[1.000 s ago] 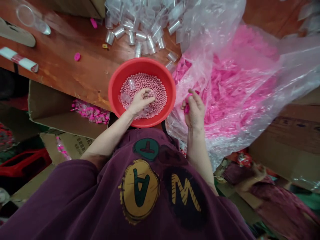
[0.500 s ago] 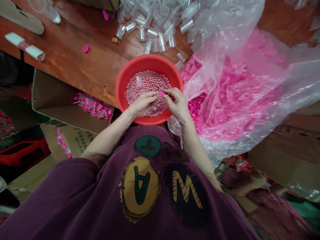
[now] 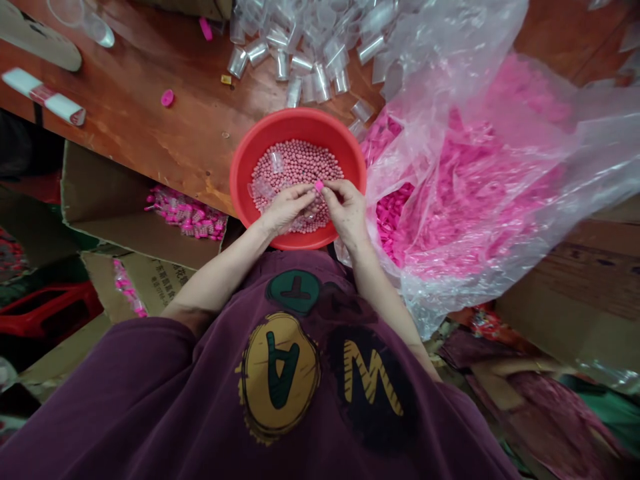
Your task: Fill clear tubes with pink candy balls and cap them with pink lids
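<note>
Over a red plastic basin my two hands meet. My left hand is closed around a small clear plastic container, mostly hidden by its fingers. Between thumb and forefinger, my right hand pinches a bright pink cap, which sits at the container's mouth; whether it is fully seated I cannot tell. Below them, pink bead-like balls fill the basin's bottom. Some clear containers lie among the balls.
Clear plastic cups lie heaped at the table's back. On the right, a clear bag holds many pink caps. A cardboard box at left contains filled, pink-capped containers. One loose cap rests on the wooden table.
The pink cap has shifted slightly left, toward my left hand's fingertips, as my right hand moved with it. My left hand stays almost in place.
</note>
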A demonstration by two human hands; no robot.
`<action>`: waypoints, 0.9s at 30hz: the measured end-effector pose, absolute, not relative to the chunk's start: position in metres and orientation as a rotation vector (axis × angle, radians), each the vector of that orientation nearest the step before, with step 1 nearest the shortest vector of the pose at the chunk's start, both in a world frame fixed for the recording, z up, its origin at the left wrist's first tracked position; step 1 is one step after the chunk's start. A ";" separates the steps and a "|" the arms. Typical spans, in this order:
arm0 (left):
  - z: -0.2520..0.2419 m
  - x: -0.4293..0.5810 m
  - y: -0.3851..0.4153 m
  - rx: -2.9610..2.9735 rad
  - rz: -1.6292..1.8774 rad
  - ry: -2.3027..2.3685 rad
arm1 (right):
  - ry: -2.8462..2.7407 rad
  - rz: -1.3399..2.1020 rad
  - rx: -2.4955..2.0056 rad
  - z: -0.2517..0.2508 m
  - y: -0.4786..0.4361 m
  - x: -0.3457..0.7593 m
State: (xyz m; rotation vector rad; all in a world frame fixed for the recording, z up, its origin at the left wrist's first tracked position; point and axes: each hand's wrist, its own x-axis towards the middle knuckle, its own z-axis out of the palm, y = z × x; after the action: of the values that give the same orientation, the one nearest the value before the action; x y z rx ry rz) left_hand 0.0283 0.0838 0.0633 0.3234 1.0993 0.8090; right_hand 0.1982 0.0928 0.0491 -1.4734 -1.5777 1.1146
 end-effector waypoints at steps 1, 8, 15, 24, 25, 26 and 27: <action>0.062 0.031 0.082 0.329 0.822 1.103 | -1.579 1.104 -1.496 0.049 0.091 0.197; 0.062 0.044 0.074 0.375 0.923 1.185 | -1.624 1.072 -1.471 0.052 0.079 0.196; 0.075 0.047 0.077 0.356 0.874 1.270 | -1.782 1.031 -1.381 0.072 0.073 0.202; 0.074 0.030 0.076 0.520 0.818 1.215 | -1.286 1.342 -1.473 0.043 0.062 0.212; 0.073 0.029 0.077 0.538 0.812 1.238 | -1.182 1.363 -1.529 0.035 0.061 0.211; 0.072 0.028 0.077 0.561 0.808 1.263 | -1.105 1.368 -1.575 0.029 0.060 0.209; 0.071 0.028 0.078 0.586 0.806 1.286 | -1.071 1.357 -1.610 0.025 0.059 0.207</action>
State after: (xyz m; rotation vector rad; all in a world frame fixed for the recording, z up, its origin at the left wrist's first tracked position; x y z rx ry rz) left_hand 0.0281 0.0783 0.0709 0.5864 1.2857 0.8062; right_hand 0.2074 0.0593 0.0251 -1.6103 -1.0710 1.3573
